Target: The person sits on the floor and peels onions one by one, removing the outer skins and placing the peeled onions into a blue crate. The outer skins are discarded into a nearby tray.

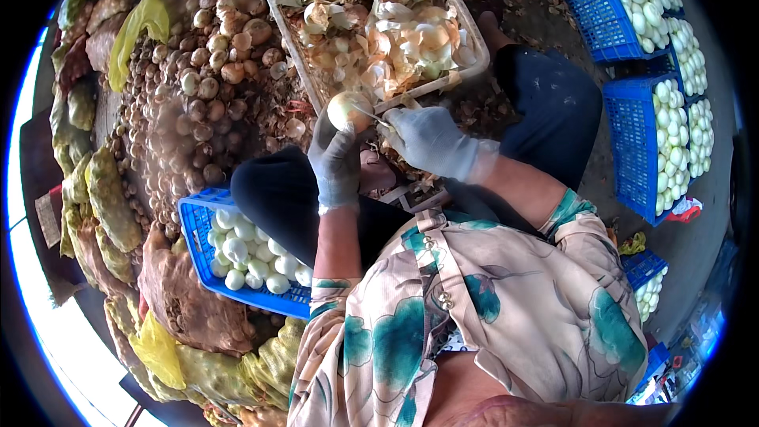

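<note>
My left hand [338, 157], in a grey glove, holds an onion [350, 111] with its fingers around the lower side. The onion's surface looks pale yellow and smooth. My right hand [424, 136], gloved the same way, grips a small knife [379, 120] whose thin blade reaches the onion's right side. Most of the knife's handle is hidden in the fist. Just beyond both hands lies a shallow tray [474, 68] heaped with dry onion skins [403, 35]. By my left knee, a blue plastic crate [198, 249] holds peeled white onions [237, 249].
A large pile of unpeeled onions [178, 130] spreads on the floor at the left, with filled mesh sacks [112, 198] beyond it. Blue crates [634, 142] of peeled onions line the right side. A yellow bag [139, 29] lies at the upper left.
</note>
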`<state>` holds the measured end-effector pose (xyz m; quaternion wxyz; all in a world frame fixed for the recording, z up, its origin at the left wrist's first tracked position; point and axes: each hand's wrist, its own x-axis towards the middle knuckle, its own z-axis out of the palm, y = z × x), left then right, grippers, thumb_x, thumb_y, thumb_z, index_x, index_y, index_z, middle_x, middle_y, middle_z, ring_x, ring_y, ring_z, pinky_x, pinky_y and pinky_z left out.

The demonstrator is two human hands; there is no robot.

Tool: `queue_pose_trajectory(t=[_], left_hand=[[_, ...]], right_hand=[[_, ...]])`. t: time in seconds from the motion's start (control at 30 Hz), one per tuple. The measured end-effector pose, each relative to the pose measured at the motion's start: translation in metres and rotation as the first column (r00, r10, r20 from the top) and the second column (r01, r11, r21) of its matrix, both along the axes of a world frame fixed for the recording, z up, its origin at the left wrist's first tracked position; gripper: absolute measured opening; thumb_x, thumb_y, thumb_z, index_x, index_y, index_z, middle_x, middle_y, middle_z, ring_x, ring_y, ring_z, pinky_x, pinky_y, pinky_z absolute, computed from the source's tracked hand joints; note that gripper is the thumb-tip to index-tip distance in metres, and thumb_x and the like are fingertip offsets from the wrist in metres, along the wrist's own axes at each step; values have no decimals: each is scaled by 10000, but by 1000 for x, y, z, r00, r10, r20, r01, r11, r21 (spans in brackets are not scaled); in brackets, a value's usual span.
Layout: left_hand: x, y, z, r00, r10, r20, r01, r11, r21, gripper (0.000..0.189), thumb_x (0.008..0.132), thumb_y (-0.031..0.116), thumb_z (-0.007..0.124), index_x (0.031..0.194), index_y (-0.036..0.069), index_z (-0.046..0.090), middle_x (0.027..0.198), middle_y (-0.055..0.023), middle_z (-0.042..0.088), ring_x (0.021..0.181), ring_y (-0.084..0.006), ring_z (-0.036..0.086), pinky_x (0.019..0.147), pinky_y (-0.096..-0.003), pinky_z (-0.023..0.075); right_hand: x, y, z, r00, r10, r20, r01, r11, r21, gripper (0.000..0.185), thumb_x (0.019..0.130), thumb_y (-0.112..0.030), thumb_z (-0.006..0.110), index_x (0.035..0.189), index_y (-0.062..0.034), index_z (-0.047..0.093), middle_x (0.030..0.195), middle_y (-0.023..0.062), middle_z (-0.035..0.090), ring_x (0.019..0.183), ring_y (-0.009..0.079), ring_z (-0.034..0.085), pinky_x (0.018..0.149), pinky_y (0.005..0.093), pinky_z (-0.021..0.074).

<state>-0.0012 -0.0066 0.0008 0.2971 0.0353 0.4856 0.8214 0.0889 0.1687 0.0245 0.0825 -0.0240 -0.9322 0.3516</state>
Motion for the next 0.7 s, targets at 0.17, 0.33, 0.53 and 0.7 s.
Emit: queue_pose_trajectory(t=[0.17, 0.33, 0.53, 0.7], left_hand=[[3, 4, 4, 998, 54, 15, -54, 998, -14, 741, 877, 245, 807, 1441, -94, 465, 1325, -198, 623, 1194, -328, 644, 1017, -438, 542], [5, 4, -1, 993, 109, -49, -114, 987, -110, 678, 890, 209, 805, 1403, -113, 500, 1295, -194, 636, 1171, -317, 653, 999, -440, 548], [-1, 2, 8, 995, 71, 69, -68, 997, -47, 630, 891, 154, 787, 1389, -118, 514, 1262, -186, 645, 1135, -299, 662, 956, -420, 562], [-14, -9, -2, 992, 16, 122, -3, 995, -103, 561, 886, 126, 774, 1341, -126, 563, 1196, -169, 672, 1057, -251, 676, 934, -380, 563]], right_hand=[[1, -4, -4, 1000, 15, -1, -15, 1000, 19, 210, 880, -205, 705, 1003, -49, 638, 810, 188, 690, 744, 388, 700, 659, 479, 557], [-2, -10, -17, 998, 6, 63, -12, 995, 97, 151, 906, -188, 652, 956, -51, 611, 723, 152, 681, 676, 369, 697, 617, 480, 547], [-9, -10, -23, 993, 32, 114, -52, 983, 174, 127, 884, -152, 621, 948, -44, 607, 711, 135, 683, 656, 337, 701, 594, 460, 542], [-14, -8, -29, 999, 42, -6, -37, 935, 353, 160, 836, -184, 644, 931, -54, 637, 667, 96, 691, 613, 281, 721, 537, 430, 539]])
